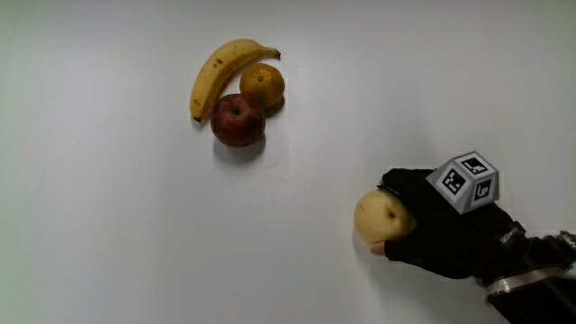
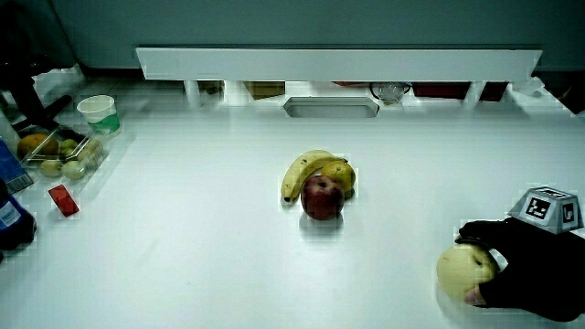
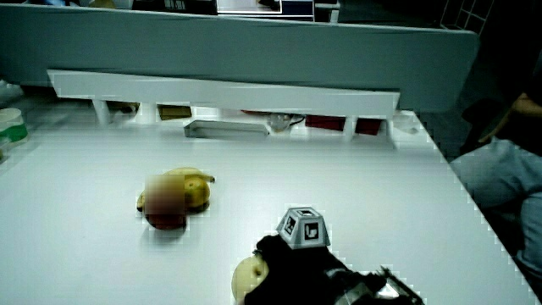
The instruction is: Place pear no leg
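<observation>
3 other fruits, a banana (image 1: 219,72), an orange (image 1: 262,85) and an apple (image 1: 238,120), sat clustered well apart from the pear (image 1: 383,218). The hand (image 1: 445,225) wrapped its fingers around the pear, which rested on the table (image 1: 108,225), nearer the person than the apple. Released carelessly, the rounded pear could roll away.

banana (image 1: 219,72), orange (image 1: 262,85), apple (image 1: 238,121) clustered, bare table (image 1: 108,225) around them

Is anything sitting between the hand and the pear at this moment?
Nothing visible does. The hand is already closed around the pear; the apple, banana and orange cluster lies apart, farther from the person.
</observation>
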{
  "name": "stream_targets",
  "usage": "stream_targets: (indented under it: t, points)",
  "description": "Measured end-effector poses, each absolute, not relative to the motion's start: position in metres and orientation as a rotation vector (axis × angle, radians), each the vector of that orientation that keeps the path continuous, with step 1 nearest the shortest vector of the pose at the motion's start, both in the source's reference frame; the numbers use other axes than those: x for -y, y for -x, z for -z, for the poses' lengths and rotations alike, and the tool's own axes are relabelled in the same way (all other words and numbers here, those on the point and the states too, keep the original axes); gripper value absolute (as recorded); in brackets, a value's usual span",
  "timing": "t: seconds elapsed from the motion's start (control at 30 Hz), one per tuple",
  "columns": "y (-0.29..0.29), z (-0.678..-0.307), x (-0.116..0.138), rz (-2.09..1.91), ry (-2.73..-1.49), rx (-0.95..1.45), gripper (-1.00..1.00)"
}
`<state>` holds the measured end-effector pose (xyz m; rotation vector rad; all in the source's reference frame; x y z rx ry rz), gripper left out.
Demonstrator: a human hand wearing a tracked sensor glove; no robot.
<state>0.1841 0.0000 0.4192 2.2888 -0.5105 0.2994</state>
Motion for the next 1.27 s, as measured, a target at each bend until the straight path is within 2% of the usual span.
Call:
stream_targets:
  t: [0.2,0.47,0.5,0.63,0.77,0.83,0.97,1.07,1.17,1.2,1.27]
  points:
    - [-0.189,-0.422,-0.002,-0.350,-2.263,0.490,0.00]
    - [-0.202,-0.429,-0.011,-0.333,-2.232,0.457,-0.62]
    - [-0.204,-0.421,-0.013,-0.369,-2.232,0.436,-0.69]
    - [-0.214,-0.419,-0.027,-0.227,-2.311,0.414,-1.00]
    - [-0.229,-0.431,-0.044,-0.068,-2.331,0.357,-1.00]
    - [-0.236,-0.439,-0.050,-0.096,-2.288,0.324,-1.00]
    - [-0.239,-0.451,-0.061,-0.051,-2.284,0.268,-1.00]
    - [-0.247,-0.484,-0.073,-0.009,-2.292,0.253,-1.00]
    - [-0.246,-0.478,-0.077,-0.121,-2.362,0.247,-1.00]
    - [-0.243,-0.477,-0.078,-0.034,-2.400,0.260,-1.00]
    - [-0.246,-0.484,-0.081,-0.045,-2.396,0.251,-1.00]
